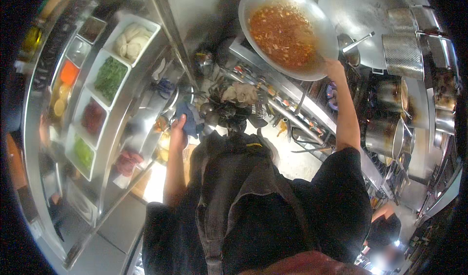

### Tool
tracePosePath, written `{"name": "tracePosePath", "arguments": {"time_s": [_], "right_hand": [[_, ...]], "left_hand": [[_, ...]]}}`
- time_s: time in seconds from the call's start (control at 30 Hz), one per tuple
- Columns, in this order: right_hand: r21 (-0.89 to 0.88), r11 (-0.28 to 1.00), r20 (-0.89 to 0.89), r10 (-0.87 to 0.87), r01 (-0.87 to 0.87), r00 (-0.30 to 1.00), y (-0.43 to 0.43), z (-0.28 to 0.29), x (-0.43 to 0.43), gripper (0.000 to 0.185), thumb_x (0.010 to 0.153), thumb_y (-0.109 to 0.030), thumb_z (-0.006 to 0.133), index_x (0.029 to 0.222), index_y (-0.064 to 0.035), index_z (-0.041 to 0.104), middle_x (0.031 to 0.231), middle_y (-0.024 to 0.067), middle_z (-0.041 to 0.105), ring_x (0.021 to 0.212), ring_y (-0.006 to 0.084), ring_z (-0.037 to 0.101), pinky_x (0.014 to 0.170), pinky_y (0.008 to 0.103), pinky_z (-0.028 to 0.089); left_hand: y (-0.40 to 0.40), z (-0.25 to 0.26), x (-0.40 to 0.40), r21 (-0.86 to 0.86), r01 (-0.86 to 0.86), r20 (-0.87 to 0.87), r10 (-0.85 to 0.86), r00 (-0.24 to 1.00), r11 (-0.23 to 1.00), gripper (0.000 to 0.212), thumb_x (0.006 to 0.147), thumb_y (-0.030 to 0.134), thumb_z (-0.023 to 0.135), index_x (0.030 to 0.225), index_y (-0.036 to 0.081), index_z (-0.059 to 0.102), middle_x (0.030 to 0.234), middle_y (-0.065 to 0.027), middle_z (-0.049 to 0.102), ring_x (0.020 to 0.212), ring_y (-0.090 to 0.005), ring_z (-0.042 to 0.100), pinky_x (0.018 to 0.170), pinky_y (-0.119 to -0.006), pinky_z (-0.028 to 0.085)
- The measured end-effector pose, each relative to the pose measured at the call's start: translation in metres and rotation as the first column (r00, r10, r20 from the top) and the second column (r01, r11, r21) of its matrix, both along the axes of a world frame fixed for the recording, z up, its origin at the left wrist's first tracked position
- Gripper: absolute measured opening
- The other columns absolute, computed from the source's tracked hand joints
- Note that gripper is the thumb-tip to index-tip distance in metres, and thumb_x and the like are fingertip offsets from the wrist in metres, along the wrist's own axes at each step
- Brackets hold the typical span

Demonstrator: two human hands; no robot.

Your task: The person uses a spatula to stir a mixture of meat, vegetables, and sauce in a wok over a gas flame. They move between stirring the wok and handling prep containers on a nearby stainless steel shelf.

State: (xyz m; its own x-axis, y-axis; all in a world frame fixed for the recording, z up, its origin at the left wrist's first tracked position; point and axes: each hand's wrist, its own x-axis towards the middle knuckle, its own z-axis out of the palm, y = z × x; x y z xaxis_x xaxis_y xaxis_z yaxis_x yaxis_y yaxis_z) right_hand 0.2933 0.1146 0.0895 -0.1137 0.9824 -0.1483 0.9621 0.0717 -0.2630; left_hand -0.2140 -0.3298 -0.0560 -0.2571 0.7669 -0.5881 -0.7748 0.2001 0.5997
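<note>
My right hand point(333, 69) grips the near edge or handle of a large metal pan point(252, 4), raised and tilted at the upper centre. Reddish-brown sauce with small chopped pieces point(283, 33) lies in it. The exact hold is hard to make out. My left hand point(178, 127) is at left centre, its thumb up, closed on a folded blue-grey cloth point(187, 119). Between my hands, lower down, hang or stand several dark ladles and other utensils point(223, 110). A lit gas burner point(332, 95) shows beside my right forearm.
At left, a metal counter holds white tubs of leafy greens point(109, 78) and other foods. The stove at right carries steel pots point(382, 138) and a perforated metal basket point(402, 55). A metal rail point(175, 37) runs at upper left. Another person point(385, 225) is at lower right.
</note>
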Motion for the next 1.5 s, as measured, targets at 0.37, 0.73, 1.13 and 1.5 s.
{"name": "tracePosePath", "arguments": {"time_s": [0.37, 0.73, 1.13, 1.5], "right_hand": [[0.061, 0.682, 0.46, 0.629, -0.728, 0.627, 0.022, -0.062, -0.041, 0.049, 0.083, -0.018, 0.065, 0.131, -0.0098, 0.06, 0.096, 0.0213, 0.067, 0.085, 0.0389, 0.065, 0.076, 0.0463, 0.054], [-0.281, 0.893, 0.162, 0.405, -0.351, 0.9, -0.081, 0.155, -0.069, 0.027, 0.09, -0.018, 0.056, 0.109, -0.007, 0.071, 0.093, 0.022, 0.07, 0.093, 0.0407, 0.068, 0.084, 0.0455, 0.053], [0.185, 0.923, 0.394, 0.245, -0.337, 0.886, 0.069, -0.029, -0.102, 0.022, 0.093, -0.016, 0.05, 0.096, -0.0023, 0.068, 0.095, 0.0237, 0.07, 0.089, 0.0386, 0.07, 0.077, 0.0479, 0.057], [0.296, 0.926, 0.259, 0.158, -0.234, 0.953, 0.163, -0.081, -0.003, 0.031, 0.095, -0.027, 0.05, 0.109, -0.0053, 0.067, 0.093, 0.0234, 0.069, 0.089, 0.0418, 0.068, 0.076, 0.05, 0.056]], "left_hand": [[-0.031, -0.003, -0.002, 0.091, -0.101, 0.071, 0.094, 0.993, 0.991, 0.038, 0.097, 0.023, 0.062, 0.124, -0.003, 0.056, 0.117, -0.0111, 0.065, 0.104, -0.0241, 0.064, 0.093, -0.038, 0.05], [-0.064, -0.01, 0.013, -0.01, -0.145, -0.04, 0.145, 0.989, 0.989, 0.039, 0.1, 0.034, 0.054, 0.123, 0.002, 0.058, 0.114, -0.0096, 0.067, 0.101, -0.0241, 0.065, 0.091, -0.04, 0.05], [0.028, 0.015, 0.063, -0.104, 0.025, -0.147, -0.04, 0.988, 0.994, 0.044, 0.094, 0.031, 0.067, 0.119, -0.005, 0.059, 0.113, -0.0111, 0.066, 0.103, -0.0199, 0.063, 0.092, -0.033, 0.047], [0.037, 0.004, 0.082, -0.281, -0.034, -0.153, -0.01, 0.988, 0.959, 0.037, 0.09, 0.019, 0.065, 0.117, -0.005, 0.062, 0.106, -0.0112, 0.069, 0.093, -0.0215, 0.066, 0.084, -0.032, 0.052]]}}
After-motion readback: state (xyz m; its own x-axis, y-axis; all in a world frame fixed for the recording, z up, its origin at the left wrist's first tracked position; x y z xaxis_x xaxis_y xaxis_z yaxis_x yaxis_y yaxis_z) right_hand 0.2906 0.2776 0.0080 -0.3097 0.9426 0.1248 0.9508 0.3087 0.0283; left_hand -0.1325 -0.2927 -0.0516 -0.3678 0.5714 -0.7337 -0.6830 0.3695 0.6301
